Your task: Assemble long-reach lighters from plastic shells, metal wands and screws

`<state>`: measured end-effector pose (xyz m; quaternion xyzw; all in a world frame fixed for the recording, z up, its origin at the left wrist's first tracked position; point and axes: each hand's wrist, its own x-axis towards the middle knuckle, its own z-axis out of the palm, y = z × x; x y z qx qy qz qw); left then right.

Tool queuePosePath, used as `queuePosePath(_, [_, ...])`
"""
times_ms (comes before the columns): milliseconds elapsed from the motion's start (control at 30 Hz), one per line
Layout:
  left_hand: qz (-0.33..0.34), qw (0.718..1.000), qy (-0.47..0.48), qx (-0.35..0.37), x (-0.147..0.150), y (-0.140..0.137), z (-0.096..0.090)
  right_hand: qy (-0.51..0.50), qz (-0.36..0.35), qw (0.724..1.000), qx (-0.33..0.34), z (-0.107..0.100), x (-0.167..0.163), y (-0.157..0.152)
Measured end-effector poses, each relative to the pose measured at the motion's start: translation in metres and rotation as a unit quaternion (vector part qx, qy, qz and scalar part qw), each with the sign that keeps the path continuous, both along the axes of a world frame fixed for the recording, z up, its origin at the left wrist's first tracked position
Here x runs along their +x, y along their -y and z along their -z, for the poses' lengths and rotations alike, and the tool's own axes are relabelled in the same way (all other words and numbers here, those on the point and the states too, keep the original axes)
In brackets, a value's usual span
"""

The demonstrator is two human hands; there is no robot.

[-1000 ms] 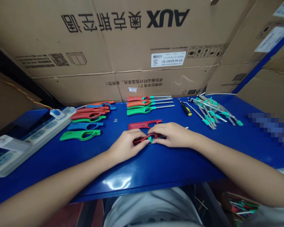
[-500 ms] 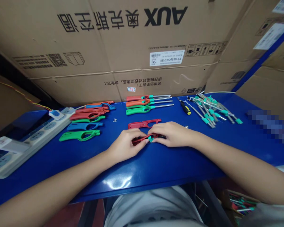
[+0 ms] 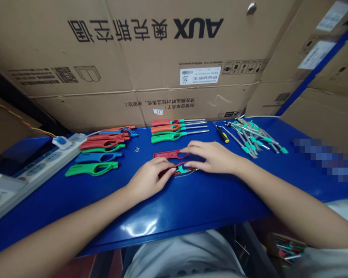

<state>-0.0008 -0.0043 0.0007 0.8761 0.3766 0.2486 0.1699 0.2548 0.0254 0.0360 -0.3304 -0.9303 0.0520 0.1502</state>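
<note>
At the middle of the table my left hand [image 3: 150, 175] pinches a red lighter handle half [image 3: 177, 165]. A teal trigger piece [image 3: 181, 169] and thin wires show in it; my fingers hide its left end. My right hand [image 3: 211, 157] hovers at the right end of this half, thumb and fingers apart. Its fingertips overlap the end of a second red handle half [image 3: 168, 154], which lies just behind; whether they touch it I cannot tell.
Behind lie several assembled gas lighters [image 3: 165, 137]. Handle shells [image 3: 91, 170] in several colours are at left, beside a power strip [image 3: 36, 170]. A screwdriver [image 3: 222, 135] and a pile of metal tubes with teal parts [image 3: 253, 139] lie at right. A cardboard box [image 3: 150, 69] walls the back.
My right hand has loosened its pinch on the red handle half and spread its fingers, uncovering the teal trigger piece and wires. My left hand keeps its hold. The camera view has shifted slightly.
</note>
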Motion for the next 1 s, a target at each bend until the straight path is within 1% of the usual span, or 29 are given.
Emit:
queuePosePath(67, [0.003, 1.000, -0.019, 0.022, -0.001, -0.002, 0.002, -0.018, 0.082, 0.996, 0.043, -0.007, 0.012, -0.009])
queuePosePath(100, [0.007, 0.999, -0.026, 0.031, -0.002, -0.003, 0.004, -0.022, 0.138, 0.988, 0.064, -0.010, 0.020, -0.014])
queuePosePath(167, [0.017, 0.998, -0.032, 0.041, -0.002, -0.005, 0.005, -0.003, 0.258, 0.962, 0.085, -0.016, 0.039, -0.026])
queuePosePath(233, [0.021, 0.998, -0.032, 0.045, -0.003, -0.005, 0.006, 0.009, 0.359, 0.928, 0.093, -0.020, 0.061, -0.038])
queuePosePath(300, [0.020, 0.998, -0.031, 0.047, -0.003, -0.005, 0.004, 0.016, 0.430, 0.897, 0.105, -0.019, 0.085, -0.050])
queuePosePath(367, [0.017, 0.998, -0.033, 0.047, -0.004, -0.003, 0.001, 0.029, 0.489, 0.867, 0.091, -0.014, 0.109, -0.061])
queuePosePath(433, [0.017, 0.998, -0.041, 0.050, -0.006, -0.002, -0.002, 0.043, 0.528, 0.845, 0.076, -0.005, 0.130, -0.071])
queuePosePath(500, [0.027, 0.997, -0.052, 0.057, -0.006, -0.001, -0.006, 0.049, 0.545, 0.835, 0.066, 0.004, 0.145, -0.079])
queuePosePath(567, [0.047, 0.995, -0.066, 0.064, -0.007, 0.000, -0.008, 0.053, 0.543, 0.837, 0.046, 0.012, 0.153, -0.085])
queuePosePath(667, [0.074, 0.991, -0.090, 0.067, -0.007, 0.000, -0.010, 0.053, 0.543, 0.837, 0.026, 0.019, 0.155, -0.091])
queuePosePath(800, [0.101, 0.985, -0.123, 0.073, -0.007, 0.000, -0.011, 0.046, 0.542, 0.839, 0.032, 0.021, 0.152, -0.092])
queuePosePath(1000, [0.106, 0.982, -0.137, 0.071, -0.008, -0.003, -0.010, 0.021, 0.513, 0.856, 0.056, 0.016, 0.149, -0.088])
